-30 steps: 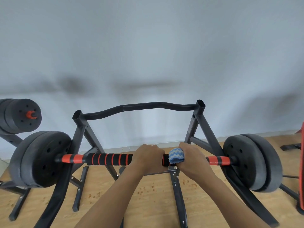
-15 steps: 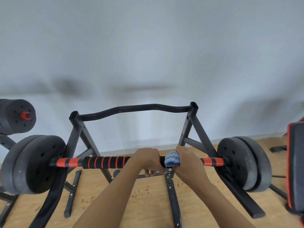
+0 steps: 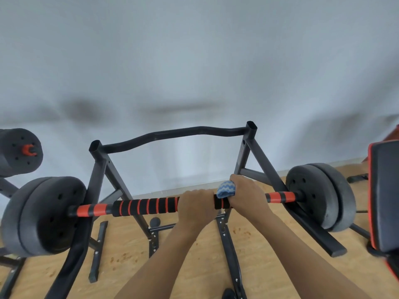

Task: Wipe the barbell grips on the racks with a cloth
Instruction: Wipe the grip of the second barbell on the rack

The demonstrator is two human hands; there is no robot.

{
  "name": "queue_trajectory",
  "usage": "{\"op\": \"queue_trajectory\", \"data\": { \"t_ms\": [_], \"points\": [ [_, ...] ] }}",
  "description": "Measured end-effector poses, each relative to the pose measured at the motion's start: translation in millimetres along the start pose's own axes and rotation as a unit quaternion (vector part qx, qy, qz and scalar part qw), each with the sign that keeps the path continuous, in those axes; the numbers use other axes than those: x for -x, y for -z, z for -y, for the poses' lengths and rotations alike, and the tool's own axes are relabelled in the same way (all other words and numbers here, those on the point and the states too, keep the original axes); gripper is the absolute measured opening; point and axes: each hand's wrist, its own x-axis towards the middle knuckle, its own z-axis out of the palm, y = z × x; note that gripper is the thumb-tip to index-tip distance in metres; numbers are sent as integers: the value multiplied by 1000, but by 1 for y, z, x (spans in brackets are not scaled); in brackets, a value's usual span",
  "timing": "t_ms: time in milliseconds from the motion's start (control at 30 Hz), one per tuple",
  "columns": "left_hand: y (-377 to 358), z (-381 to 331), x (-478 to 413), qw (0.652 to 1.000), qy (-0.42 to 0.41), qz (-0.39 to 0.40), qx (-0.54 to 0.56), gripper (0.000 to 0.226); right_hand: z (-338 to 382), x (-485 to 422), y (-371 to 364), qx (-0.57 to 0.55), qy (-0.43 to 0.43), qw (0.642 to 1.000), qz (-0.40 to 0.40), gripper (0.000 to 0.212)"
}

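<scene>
Across the black steel rack (image 3: 101,169) sits the barbell (image 3: 144,207), lying level on the rack's two slanted uprights, with a pair of dark grey weight plates on each end: one pair (image 3: 43,216) at the left end and another pair (image 3: 321,197) at the right end. The middle of the bar wears a foam grip with black and orange stripes, and the bare orange sleeves show just inside the plates on both sides.

Both of the person's hands are on that grip, close together a bit right of the bar's middle. The left hand (image 3: 197,207) is wrapped over the foam from above, fingers curled round the bar, knuckles facing the camera. The right hand (image 3: 246,195) is right beside it and grips a blue cloth (image 3: 225,189) with a wavy white pattern, bunched against the grip; a fold of the cloth sticks up between thumb and fingers. A short strip of striped foam shows between the two hands, so they're near each other but not touching.

Behind the bar, the rack's wavy top crossbar (image 3: 172,134) runs between the two posts, with a pale wall (image 3: 194,61) past it. Down below is a light wooden floor (image 3: 194,266) with small brownish specks. Off at the left edge there's another dark plate (image 3: 20,151) with an orange collar in its centre, and at the right edge a black padded bench (image 3: 384,195) with red trim.
</scene>
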Motion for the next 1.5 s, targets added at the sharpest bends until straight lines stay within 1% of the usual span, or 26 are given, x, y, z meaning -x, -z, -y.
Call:
{"op": "queue_trajectory", "data": {
  "t_ms": [33,67,133,200,267,300,333,367,467,533,667,767,800,833,867,933,967,1000,1033,1067,1133,1233,1300,1367,1433,1500],
  "points": [
    [-4,0,5,999,-15,-37,0,38,-1,0,1,-8,-4,1000,9,18],
    [-6,-1,8,998,-25,-52,-3,36,-2,1,2,-18,-9,1000,19,17],
    [-5,-3,9,999,-31,-20,8,23,-8,5,4,-27,-13,999,35,18],
    [1,2,-3,994,-26,101,26,24,-12,10,5,-27,-9,999,42,18],
    [14,7,-19,966,-22,251,59,32,-13,16,3,-26,-12,998,47,21],
    [17,7,-24,951,-24,299,70,33,-13,18,2,-25,-16,998,47,24],
    [18,6,-26,948,-31,310,69,32,-13,20,1,-25,-19,999,45,26],
    [18,4,-24,954,-34,293,60,29,-13,23,0,-25,-19,999,38,27],
    [19,-2,-6,983,-37,178,4,19,-14,34,-5,-24,8,1000,-1,26],
    [18,-5,4,993,-43,112,4,16,-15,42,-9,-18,30,999,-31,27],
    [10,-8,18,999,-38,33,6,19,-18,44,-10,-10,55,996,-64,28],
    [2,-7,25,997,-66,-34,17,18,-15,36,-8,0,66,996,-59,27],
    [3,-5,24,996,-78,-18,29,20,-14,34,-7,-5,62,997,-52,26],
    [8,0,21,994,-92,32,49,24,-15,33,-6,-12,55,998,-43,25],
    [15,6,15,987,-100,102,75,28,-16,32,-5,-20,46,998,-31,23],
    [32,17,1,960,-84,241,118,35,-19,31,-1,-35,34,999,-3,21],
    [38,19,-3,948,-71,284,123,35,-20,30,0,-37,31,999,7,21],
    [39,19,-4,945,-63,300,115,32,-20,30,1,-34,29,999,10,20],
    [37,17,-2,950,-59,291,97,29,-20,28,1,-28,24,999,9,19],
    [34,14,1,960,-57,263,76,28,-20,28,0,-22,19,1000,5,17],
    [28,11,10,979,-57,191,43,29,-16,26,-4,-12,11,1000,-1,13],
    [20,10,18,994,-56,90,31,25,-14,22,-5,-8,10,1000,4,15],
    [16,6,26,998,-61,35,9,20,-16,20,-2,-9,10,1000,24,15],
    [8,2,36,998,-66,-5,-1,25,-18,20,0,-13,14,999,34,13],
    [-2,0,43,996,-69,-46,-36,29,-19,23,-1,-17,16,999,25,12],
    [-6,-5,47,995,-60,-64,-41,29,-18,27,-3,-11,15,1000,14,13]
  ]
}}
